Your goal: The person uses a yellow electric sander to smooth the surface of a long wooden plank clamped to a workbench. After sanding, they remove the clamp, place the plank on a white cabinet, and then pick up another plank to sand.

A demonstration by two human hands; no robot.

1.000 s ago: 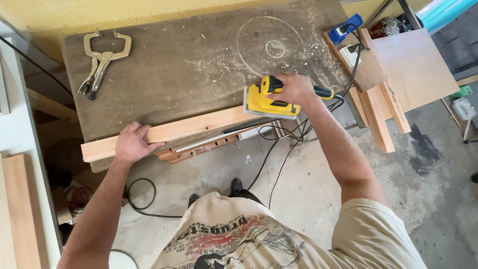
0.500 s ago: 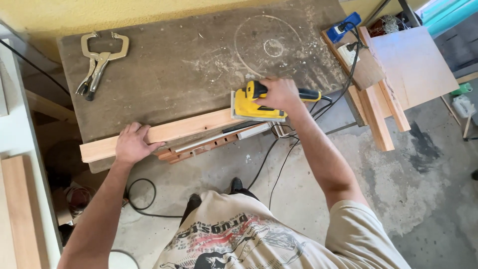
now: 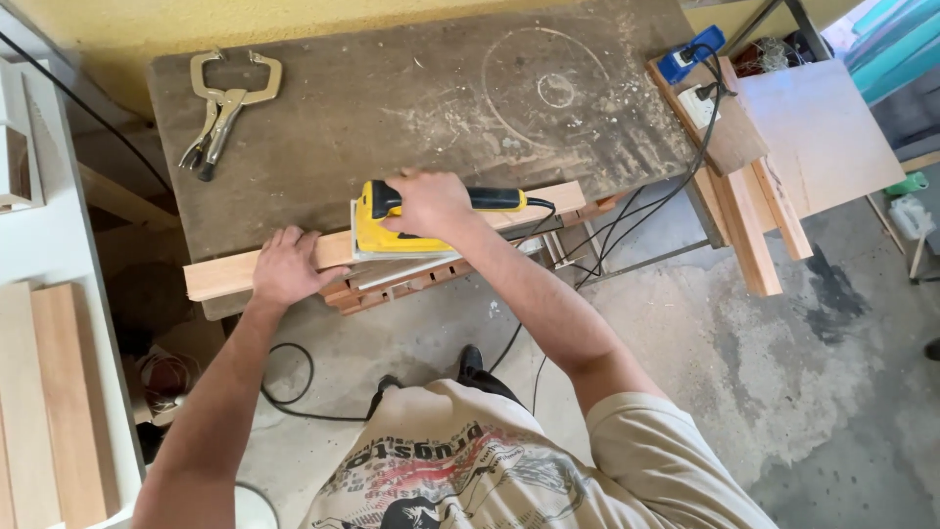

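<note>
The long pale wooden plank point(image 3: 245, 271) (laid along the near edge of the dark, dusty worktable point(image 3: 392, 108)) is pressed down by the left hand point(image 3: 287, 266), palm flat, fingers spread. Just beside it, the yellow-and-black electric sander point(image 3: 387, 227) is gripped from above by the right hand point(image 3: 428, 204), resting on the plank approx. mid-length. Farther back, at the far-left corner, silver locking clamp pliers point(image 3: 223, 108) are seen.

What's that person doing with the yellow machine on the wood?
A person stands at a dusty workbench. The right hand grips a yellow electric sander that sits flat on a long wooden board lying along the bench's near edge. The left hand presses down on the board near its left end. The sander's black cord runs off to the right. Metal locking pliers lie untouched at the bench's far left corner.
</note>
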